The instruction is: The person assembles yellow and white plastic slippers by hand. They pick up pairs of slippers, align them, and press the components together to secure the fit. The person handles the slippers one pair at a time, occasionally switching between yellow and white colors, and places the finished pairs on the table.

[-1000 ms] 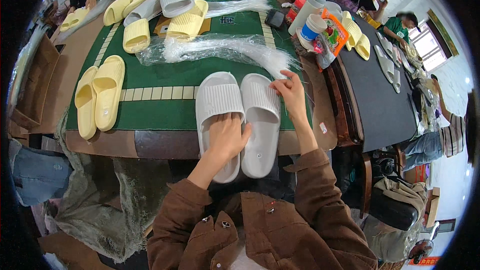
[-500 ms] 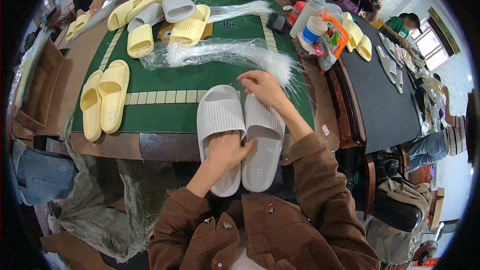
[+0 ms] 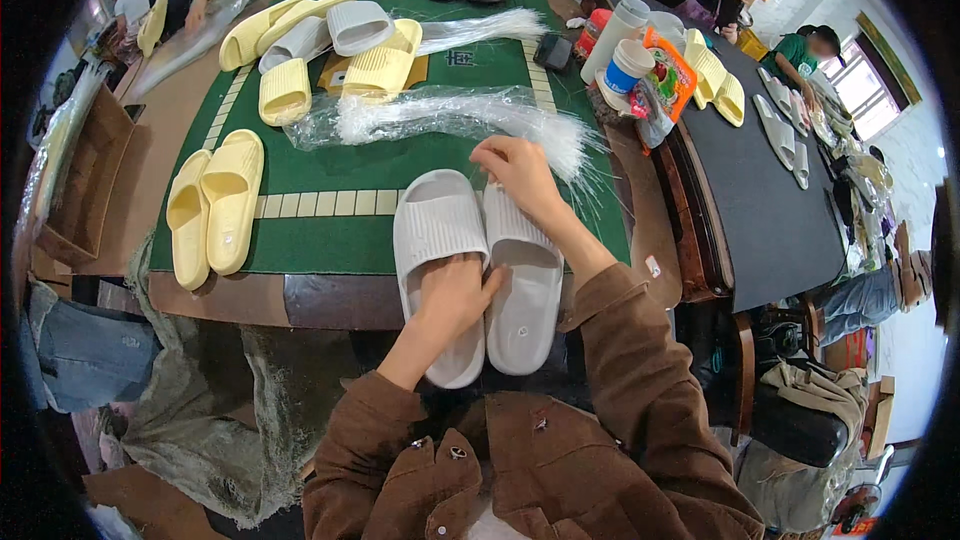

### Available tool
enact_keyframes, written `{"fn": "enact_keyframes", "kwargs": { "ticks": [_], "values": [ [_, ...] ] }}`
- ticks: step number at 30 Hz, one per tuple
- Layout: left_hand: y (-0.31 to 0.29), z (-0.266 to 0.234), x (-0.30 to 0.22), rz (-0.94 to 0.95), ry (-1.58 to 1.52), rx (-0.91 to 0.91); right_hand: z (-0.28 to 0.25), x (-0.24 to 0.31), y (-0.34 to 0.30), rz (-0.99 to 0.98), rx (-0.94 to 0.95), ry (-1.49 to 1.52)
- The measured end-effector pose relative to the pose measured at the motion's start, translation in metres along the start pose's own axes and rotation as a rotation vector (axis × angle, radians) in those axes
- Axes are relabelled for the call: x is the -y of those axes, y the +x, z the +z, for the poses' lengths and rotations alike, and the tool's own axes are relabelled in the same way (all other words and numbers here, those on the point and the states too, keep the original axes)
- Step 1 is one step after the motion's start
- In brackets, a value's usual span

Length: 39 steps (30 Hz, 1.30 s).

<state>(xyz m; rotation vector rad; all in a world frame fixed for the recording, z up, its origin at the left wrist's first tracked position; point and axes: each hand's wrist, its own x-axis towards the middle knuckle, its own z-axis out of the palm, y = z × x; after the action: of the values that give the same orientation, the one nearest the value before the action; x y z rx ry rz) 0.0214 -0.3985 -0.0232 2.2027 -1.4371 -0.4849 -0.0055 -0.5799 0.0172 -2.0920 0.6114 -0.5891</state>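
Head view: grey slipper strap [image 3: 441, 226] partly hides the left grip [image 3: 450, 296].

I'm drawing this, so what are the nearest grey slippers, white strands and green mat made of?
Slippers: probably foam or rubber, matte, with moulded-looking ridges.
Strands: likely plastic, shiny, in fine, stiff-looking threads.
Mat: maybe felt or cloth, judging by its dull surface.

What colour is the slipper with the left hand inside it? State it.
Light grey; the slipper shows best in the head view.
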Motion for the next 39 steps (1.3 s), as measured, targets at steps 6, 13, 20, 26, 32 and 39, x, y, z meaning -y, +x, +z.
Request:
{"fn": "enact_keyframes", "kwargs": {
  "ticks": [6,13,20,26,32,39],
  "values": [
    [-0.035,-0.032,-0.009,0.467,0.010,-0.429,0.003,-0.015,-0.009,0.049,-0.115,0.177],
    [0.025,-0.055,-0.006,0.283,-0.258,-0.628,0.002,-0.002,-0.014,-0.215,-0.154,0.122],
    [0.107,-0.039,0.023,0.014,-0.931,-0.193,0.007,-0.004,-0.017,-0.214,-0.299,0.150],
    [0.107,-0.034,0.026,0.040,-1.003,-0.153,0.008,-0.006,-0.017,-0.230,-0.296,0.103],
    [0.101,-0.034,0.025,0.028,-1.073,-0.223,0.008,-0.003,-0.020,-0.231,-0.224,0.062],
    [0.101,-0.032,0.029,-0.009,-1.173,-0.386,0.019,-0.012,-0.016,-0.255,-0.295,0.392]
  ]
}}
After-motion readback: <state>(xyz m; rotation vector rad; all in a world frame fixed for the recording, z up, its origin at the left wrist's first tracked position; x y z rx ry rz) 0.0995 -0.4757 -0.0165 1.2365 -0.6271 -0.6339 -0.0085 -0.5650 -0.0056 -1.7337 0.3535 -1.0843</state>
